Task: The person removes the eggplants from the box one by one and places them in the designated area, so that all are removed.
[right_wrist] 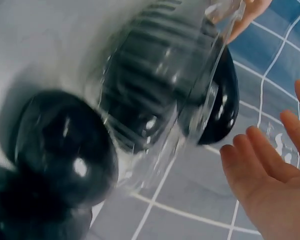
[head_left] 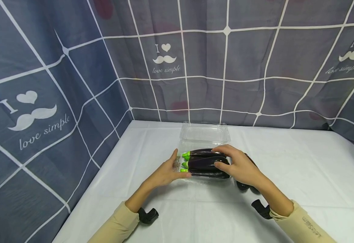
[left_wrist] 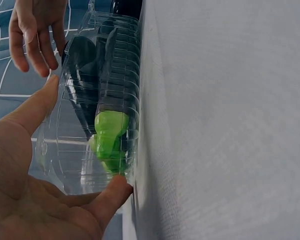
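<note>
A clear plastic clamshell box [head_left: 205,133] lies with its lid folded back, several dark eggplants [head_left: 207,163] with green stems side by side in it. My left hand [head_left: 166,171] holds the box's left end, thumb along the near side; in the left wrist view its fingers span the clear wall [left_wrist: 72,170]. Over the right ends of the eggplants is my right hand [head_left: 236,165]. In the right wrist view that hand [right_wrist: 270,175] has loosely extended fingers, apart from the eggplant [right_wrist: 222,102] lying highest at the box's rim.
More eggplants [head_left: 242,186] lie on the white tablecloth [head_left: 301,168] just right of the box, partly hidden by the right hand. Black straps [head_left: 148,216] sit at both wrists. Grey curtains [head_left: 201,67] with white lines stand behind and to the left.
</note>
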Demonstrator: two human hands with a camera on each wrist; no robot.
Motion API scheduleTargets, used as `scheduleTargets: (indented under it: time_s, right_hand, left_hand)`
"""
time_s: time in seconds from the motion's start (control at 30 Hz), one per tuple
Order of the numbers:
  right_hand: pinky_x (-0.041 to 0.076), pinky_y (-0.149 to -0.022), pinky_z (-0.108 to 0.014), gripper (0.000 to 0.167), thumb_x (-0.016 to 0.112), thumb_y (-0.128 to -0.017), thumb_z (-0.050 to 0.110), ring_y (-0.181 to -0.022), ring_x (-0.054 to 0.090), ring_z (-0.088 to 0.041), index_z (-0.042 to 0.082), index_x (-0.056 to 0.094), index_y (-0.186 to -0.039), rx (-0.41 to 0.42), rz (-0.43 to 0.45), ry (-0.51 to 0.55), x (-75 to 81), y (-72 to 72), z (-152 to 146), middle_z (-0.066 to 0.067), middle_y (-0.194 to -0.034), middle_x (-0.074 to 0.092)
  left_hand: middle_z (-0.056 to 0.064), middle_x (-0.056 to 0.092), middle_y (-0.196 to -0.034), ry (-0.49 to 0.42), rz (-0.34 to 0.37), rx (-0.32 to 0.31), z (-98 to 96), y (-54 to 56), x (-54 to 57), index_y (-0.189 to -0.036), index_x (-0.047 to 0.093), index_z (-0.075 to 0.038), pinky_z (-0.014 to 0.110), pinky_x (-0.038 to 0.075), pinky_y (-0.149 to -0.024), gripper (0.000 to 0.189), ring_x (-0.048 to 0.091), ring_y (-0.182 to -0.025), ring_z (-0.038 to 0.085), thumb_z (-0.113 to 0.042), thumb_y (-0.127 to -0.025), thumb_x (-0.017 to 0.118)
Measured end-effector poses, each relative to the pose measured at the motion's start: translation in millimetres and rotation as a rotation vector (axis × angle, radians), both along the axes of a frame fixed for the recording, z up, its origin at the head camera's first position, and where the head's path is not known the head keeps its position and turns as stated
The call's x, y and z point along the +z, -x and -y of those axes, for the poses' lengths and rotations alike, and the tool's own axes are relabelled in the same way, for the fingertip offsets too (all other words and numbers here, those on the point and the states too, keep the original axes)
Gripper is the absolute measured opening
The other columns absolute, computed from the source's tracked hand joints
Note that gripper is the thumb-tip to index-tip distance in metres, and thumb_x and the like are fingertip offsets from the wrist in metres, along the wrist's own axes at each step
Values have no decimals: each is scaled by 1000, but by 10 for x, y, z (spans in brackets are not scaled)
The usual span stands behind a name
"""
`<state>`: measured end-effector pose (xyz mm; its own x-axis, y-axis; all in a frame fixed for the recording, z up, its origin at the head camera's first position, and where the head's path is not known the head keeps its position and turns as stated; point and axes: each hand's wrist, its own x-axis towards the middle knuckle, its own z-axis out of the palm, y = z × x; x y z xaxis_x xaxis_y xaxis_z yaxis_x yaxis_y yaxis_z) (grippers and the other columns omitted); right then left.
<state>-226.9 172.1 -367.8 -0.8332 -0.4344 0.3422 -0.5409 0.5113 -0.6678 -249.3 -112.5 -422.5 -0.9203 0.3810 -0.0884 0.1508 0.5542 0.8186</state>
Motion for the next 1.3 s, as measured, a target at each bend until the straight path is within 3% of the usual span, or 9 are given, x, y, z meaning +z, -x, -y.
scheduleTargets:
  time_s: [0.17,0.53,0.73,1.07,1.3]
  right_hand:
    - [44,-99,-49,33,72,-90,9,-120,56,-24,10,67,-123,36,27,41,-5,9,125,-1,-125,62]
    - [44,-97,-54,31,71,-92,12,-118,57,-23,12,67,-122,126,-7,58,1,71,322,-1,-123,65]
    - [46,-96,-50,29,70,-93,15,-117,58,-22,11,68,-122,128,-18,38,1,182,389,-1,-121,66]
    - [44,-97,-56,30,66,-95,15,-119,57,-27,7,66,-124,168,28,50,-78,329,490,-11,-123,65]
    - [43,-98,-56,36,67,-95,15,-120,56,-32,2,64,-128,135,80,9,-154,359,377,-14,-126,63]
  left_hand:
    - [23,30,-155,-16,6,7,-1,7,1,-159,1,-7,52,31,-109,117,30,-141,34,-46,-81,80]
    - [24,33,-153,-30,6,0,-29,27,-10,-158,1,-5,51,32,-109,116,34,-140,32,-44,-82,80]
    - [25,37,-151,-31,17,10,-22,15,4,-159,1,-7,51,33,-108,116,36,-138,33,-43,-82,80]
    - [25,39,-149,-45,13,19,25,11,4,-158,0,-5,50,34,-108,117,39,-137,32,-43,-82,80]
    - [20,27,-157,-30,0,14,-5,16,0,-159,3,-5,52,31,-110,116,31,-141,31,-44,-81,80]
